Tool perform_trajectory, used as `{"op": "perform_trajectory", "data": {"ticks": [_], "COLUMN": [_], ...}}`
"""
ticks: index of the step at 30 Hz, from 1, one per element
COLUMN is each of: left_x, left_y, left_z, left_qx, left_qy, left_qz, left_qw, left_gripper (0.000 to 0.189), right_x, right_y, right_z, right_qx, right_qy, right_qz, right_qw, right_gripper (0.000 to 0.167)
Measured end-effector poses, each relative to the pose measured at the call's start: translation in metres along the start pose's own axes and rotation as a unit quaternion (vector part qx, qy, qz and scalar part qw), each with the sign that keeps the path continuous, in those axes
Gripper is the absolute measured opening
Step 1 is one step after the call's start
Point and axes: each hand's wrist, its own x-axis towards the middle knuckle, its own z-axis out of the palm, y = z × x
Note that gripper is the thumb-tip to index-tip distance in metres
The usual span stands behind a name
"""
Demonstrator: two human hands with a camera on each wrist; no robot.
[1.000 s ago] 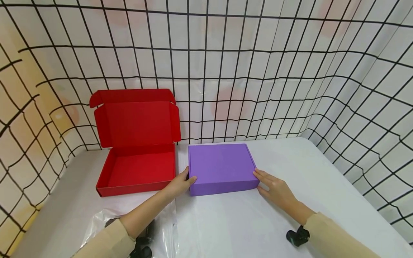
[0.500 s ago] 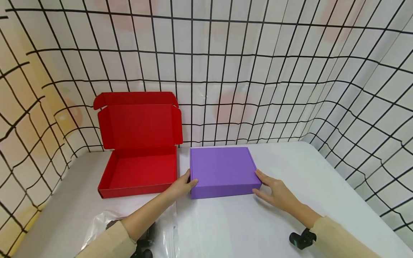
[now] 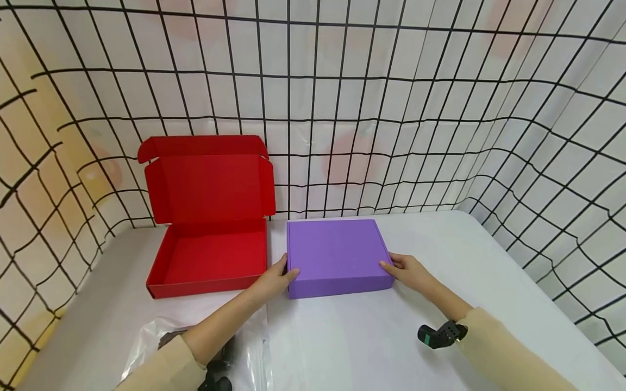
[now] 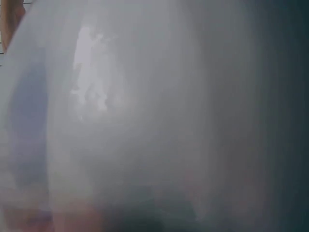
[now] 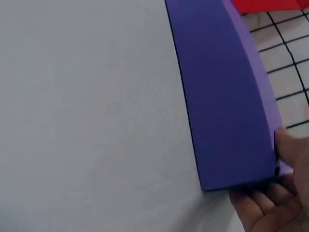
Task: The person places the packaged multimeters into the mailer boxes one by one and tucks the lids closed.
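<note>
A closed purple cardboard box (image 3: 337, 248) lies flat on the white table (image 3: 352, 347) in the middle of the head view. My left hand (image 3: 275, 279) grips its front left corner, thumb over the top edge and fingers along the left side. At the front right corner my right hand (image 3: 413, 272) holds the box, its thumb on top. The right wrist view shows that thumb on the upper edge and the other fingers curled round the right side of the box (image 5: 227, 101). Whitish, blurred film (image 4: 145, 96) hides most of the left wrist view.
An open red cardboard box (image 3: 210, 187) stands left of the purple one, lid raised. A clear plastic bag (image 3: 256, 347) lies under my left forearm, with dark items partly hidden there. Black wire grid panels (image 3: 313, 117) border the table at the back and sides.
My right thumb has moved from below the box's front edge onto its top, after the right hand loosened half a second ago. The left hand keeps its hold; the box stays in place.
</note>
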Motion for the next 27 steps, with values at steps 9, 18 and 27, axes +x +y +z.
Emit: {"op": "perform_trajectory", "data": {"ticks": [9, 18, 27], "left_x": [-0.005, -0.007, -0.004], "left_y": [0.004, 0.018, 0.025], "left_z": [0.002, -0.003, -0.02], "left_qx": [0.182, 0.346, 0.474], "left_qy": [0.074, 0.136, 0.046], "left_qz": [0.083, 0.152, 0.264], "left_qw": [0.9771, 0.9158, 0.8384], "left_gripper": [0.059, 0.044, 0.026], "right_x": [0.002, 0.0, 0.0], "right_y": [-0.003, -0.004, -0.006], "right_z": [0.0, -0.002, -0.001], "right_qx": [0.02, 0.034, 0.047], "right_qy": [-0.021, -0.022, -0.023], "right_qz": [0.043, 0.053, 0.067], "right_qw": [0.9987, 0.9978, 0.9964], "right_gripper": [0.059, 0.059, 0.06]}}
